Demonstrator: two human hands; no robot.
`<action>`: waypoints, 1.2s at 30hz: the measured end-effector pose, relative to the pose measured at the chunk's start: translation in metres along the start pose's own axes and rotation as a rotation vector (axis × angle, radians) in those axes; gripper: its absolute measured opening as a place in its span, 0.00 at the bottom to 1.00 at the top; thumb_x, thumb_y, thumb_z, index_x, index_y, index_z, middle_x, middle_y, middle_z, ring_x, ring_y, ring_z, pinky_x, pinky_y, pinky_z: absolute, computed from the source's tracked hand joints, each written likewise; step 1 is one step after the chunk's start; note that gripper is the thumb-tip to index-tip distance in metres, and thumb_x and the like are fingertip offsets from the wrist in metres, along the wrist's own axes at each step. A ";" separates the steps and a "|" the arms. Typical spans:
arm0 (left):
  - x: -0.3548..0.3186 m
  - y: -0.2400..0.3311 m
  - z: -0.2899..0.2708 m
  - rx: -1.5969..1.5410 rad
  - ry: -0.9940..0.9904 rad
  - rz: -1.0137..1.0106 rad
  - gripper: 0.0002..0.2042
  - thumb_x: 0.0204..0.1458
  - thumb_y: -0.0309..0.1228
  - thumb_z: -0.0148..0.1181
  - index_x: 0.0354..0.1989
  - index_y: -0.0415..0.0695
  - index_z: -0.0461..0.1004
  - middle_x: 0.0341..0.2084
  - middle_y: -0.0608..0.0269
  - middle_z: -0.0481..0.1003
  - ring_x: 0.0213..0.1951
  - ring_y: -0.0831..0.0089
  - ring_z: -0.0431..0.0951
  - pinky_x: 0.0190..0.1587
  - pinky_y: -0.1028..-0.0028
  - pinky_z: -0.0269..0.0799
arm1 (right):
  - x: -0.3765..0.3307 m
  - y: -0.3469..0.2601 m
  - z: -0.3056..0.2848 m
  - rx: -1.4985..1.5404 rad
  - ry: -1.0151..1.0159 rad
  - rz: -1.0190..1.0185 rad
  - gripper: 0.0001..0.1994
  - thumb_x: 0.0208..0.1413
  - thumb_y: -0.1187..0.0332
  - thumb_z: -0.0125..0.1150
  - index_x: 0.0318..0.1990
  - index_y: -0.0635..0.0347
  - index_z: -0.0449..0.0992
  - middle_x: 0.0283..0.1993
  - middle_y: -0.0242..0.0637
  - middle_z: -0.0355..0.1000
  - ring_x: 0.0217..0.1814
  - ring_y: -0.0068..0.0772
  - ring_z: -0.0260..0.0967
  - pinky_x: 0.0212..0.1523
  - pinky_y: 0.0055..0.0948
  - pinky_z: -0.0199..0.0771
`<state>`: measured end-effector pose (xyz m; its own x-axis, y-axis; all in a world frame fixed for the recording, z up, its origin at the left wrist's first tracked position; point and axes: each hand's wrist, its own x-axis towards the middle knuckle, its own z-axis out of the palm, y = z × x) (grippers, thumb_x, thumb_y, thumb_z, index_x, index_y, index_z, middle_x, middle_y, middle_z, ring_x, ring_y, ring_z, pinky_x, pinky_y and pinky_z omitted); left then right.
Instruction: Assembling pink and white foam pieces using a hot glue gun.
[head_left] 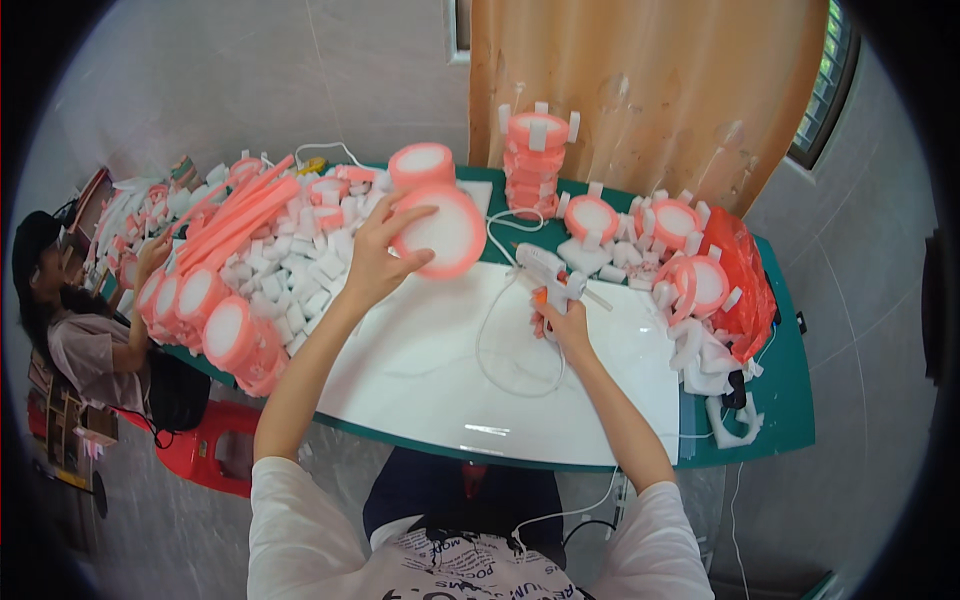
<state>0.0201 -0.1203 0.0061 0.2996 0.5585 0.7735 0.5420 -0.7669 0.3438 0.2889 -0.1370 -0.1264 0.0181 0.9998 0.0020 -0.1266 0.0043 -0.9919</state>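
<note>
Co-worker's side: a seated person in a dark cap [95, 345] has a hand near long, flat salmon-pink foam strips [235, 222], which look limp and matt.
Left stacks: pink-walled, white-faced foam rounds [228, 328] piled at the table's near left edge.
Loose blocks: a heap of small, square-cut white foam blocks [285, 270], just right of the strips.
Left hand: the person's left hand [376, 245] grips the left side of the held piece, thumb and fingers spread over its edge and face.
Held round: a white foam disc with a salmon-pink foam rim [455, 235], raised above the table's far-middle part. Judged light, soft and easily dented, with little slip; best taken by the rim, lightly, keeping off the face.
Work surface: a glossy white sheet [430, 400], smooth and reflective, on a green tabletop [790, 400].
Right hand: the person's right hand [567, 320] is closed around the handle of a white glue gun with an orange trigger [545, 268]; hard-shelled, presumably hot at the nozzle.
Right group: pink rounds with white blocks on their rims [590, 216], beside a crinkled, thin red plastic bag [745, 290].
</note>
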 end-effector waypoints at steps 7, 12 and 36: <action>-0.054 0.006 0.046 -0.552 0.003 -0.469 0.22 0.48 0.25 0.55 0.53 0.44 0.62 0.44 0.58 0.68 0.40 0.76 0.71 0.42 0.80 0.65 | -0.002 -0.011 0.006 0.102 0.094 -0.081 0.11 0.47 0.71 0.57 0.38 0.64 0.69 0.21 0.35 0.67 0.15 0.22 0.62 0.15 0.19 0.60; -0.065 0.001 0.071 -0.876 -0.174 -0.790 0.23 0.49 0.27 0.56 0.54 0.42 0.60 0.41 0.61 0.71 0.40 0.80 0.71 0.41 0.83 0.67 | -0.013 -0.025 0.008 0.011 0.167 -0.188 0.12 0.48 0.68 0.59 0.40 0.60 0.68 0.23 0.32 0.67 0.21 0.19 0.63 0.21 0.16 0.57; -0.081 -0.017 0.106 -0.988 -0.020 -0.855 0.18 0.46 0.22 0.57 0.47 0.34 0.67 0.37 0.58 0.73 0.36 0.80 0.73 0.38 0.83 0.69 | -0.015 -0.036 -0.010 -0.471 0.118 -0.198 0.18 0.44 0.67 0.63 0.44 0.57 0.68 0.33 0.27 0.64 0.35 0.18 0.61 0.35 0.19 0.62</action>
<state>0.0700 -0.1190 -0.1187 0.1662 0.9797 0.1119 -0.2340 -0.0711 0.9696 0.3031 -0.1524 -0.0919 0.1118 0.9717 0.2083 0.3501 0.1577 -0.9233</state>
